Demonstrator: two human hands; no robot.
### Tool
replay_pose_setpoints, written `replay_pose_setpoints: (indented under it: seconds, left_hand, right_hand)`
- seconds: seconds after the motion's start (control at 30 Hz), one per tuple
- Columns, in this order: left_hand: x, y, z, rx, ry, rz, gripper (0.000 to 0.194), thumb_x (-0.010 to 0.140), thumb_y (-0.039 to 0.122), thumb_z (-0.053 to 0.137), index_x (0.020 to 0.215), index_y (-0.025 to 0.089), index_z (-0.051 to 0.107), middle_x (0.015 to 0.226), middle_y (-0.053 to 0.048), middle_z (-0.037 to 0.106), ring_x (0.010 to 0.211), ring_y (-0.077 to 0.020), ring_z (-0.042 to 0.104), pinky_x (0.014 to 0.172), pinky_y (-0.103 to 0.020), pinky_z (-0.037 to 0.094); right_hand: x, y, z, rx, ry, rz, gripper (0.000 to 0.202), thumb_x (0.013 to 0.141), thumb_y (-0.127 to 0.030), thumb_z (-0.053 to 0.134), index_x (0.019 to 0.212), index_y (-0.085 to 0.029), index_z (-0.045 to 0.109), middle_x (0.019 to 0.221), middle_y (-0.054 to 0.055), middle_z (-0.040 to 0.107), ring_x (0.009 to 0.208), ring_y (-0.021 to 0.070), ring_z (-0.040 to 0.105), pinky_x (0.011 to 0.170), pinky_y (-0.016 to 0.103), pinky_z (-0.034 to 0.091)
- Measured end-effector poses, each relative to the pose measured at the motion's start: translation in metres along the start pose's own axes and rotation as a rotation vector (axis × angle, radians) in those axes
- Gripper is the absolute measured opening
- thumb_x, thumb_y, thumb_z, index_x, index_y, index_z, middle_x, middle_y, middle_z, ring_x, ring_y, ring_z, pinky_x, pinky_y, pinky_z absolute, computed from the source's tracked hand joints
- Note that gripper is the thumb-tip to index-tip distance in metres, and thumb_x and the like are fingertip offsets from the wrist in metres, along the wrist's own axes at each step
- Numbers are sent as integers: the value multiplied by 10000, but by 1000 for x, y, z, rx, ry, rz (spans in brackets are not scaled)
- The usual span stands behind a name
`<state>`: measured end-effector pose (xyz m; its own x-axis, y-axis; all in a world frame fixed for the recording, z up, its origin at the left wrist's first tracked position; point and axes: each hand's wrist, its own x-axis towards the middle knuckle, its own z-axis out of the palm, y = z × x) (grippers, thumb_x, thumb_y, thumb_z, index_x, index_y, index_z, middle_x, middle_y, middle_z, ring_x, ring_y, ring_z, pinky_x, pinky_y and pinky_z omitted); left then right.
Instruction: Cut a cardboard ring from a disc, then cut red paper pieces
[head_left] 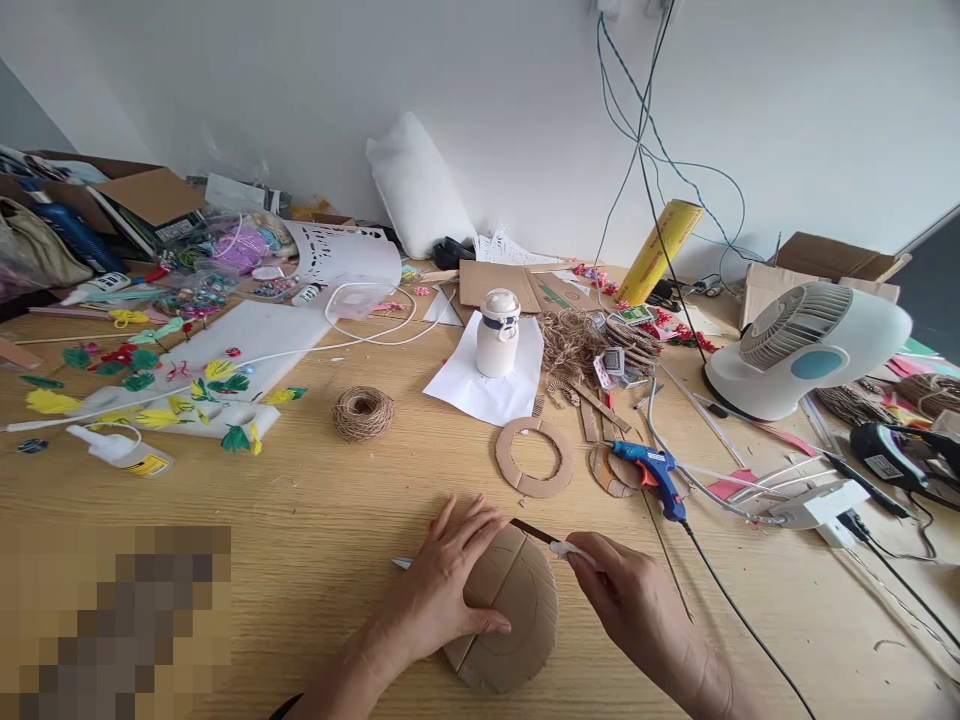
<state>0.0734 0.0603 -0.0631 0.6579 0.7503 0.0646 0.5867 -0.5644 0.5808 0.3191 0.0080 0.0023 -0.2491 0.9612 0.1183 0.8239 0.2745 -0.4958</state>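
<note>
A round cardboard disc [529, 610] lies on the table with a curved line marked on it and a crease across it. My left hand [446, 580] is spread flat over its left part, fingers apart, pressing it down. In my right hand [637, 595] is a utility knife [541, 533] with a white handle; its dark blade reaches over the disc's upper right edge. Whether the blade cuts into the cardboard cannot be told. A grey pointed tip [401, 563] pokes out beside my left hand, the rest hidden. Beyond the disc lies a cardboard ring [506, 470].
A blue glue gun [652, 470] lies to the right, its cord running toward the front edge. Farther back are a twine ball [363, 413], a white lidded cup [496, 340] on paper, and a fan [810, 345]. A glue bottle [124, 450] lies left, near felt flowers [157, 415].
</note>
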Motion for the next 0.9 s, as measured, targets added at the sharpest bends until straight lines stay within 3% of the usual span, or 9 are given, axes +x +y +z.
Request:
replay_pose_setpoints:
  seconds: [0.3,0.9]
  left_hand:
    - [2,4,-4,-16,-14,-16,1017,586,536,868,1460,287,412,1504,-108,486,1448,-345,343,1210,-607,210]
    - [-1,-2,3,-7,26,-12,1028,574,524,878,1455,284,407,1511,-94,478,1456,-327,333,1216,-569,222]
  right_hand:
    - [3,-2,0,-5,39,-61,214,1014,-254,406,863,-225,554,704,-13,598,576,126,533,546,237,403]
    - [7,-6,-9,-82,-7,-87,235,1027,-264,401,901,-211,592,747,5,637,638,136,582,587,249,392]
